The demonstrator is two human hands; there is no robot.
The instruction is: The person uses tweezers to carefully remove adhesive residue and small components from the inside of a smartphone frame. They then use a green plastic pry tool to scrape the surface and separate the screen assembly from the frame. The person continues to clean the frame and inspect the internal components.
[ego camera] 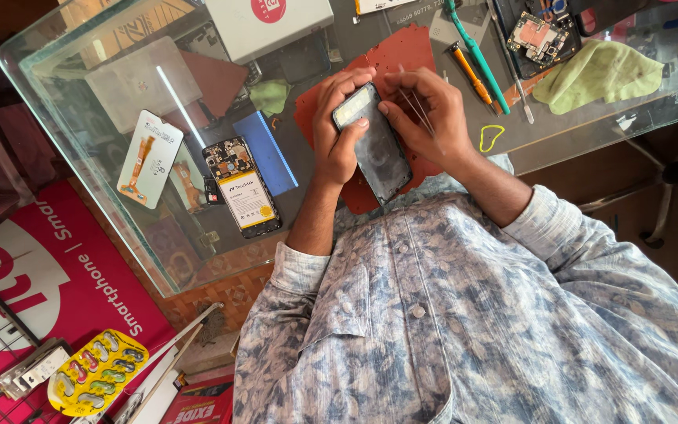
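Observation:
My left hand (337, 126) grips a black phone screen panel (378, 149) by its upper end, thumb pressed on its edge. My right hand (425, 110) rests against the panel's other side and holds thin metal tweezers (417, 110) between the fingers. The panel is tilted over a red work mat (402, 51) on the glass counter (80, 102). To the left lies an opened phone body (242, 187) with its battery showing.
A small packaged flex part (149, 159) and a blue flat piece (267, 153) lie left of the hands. Orange and teal screwdrivers (476, 59), a circuit board (539, 35) and a green cloth (598, 72) sit at the right. A yellow loop (490, 138) lies near the counter's edge.

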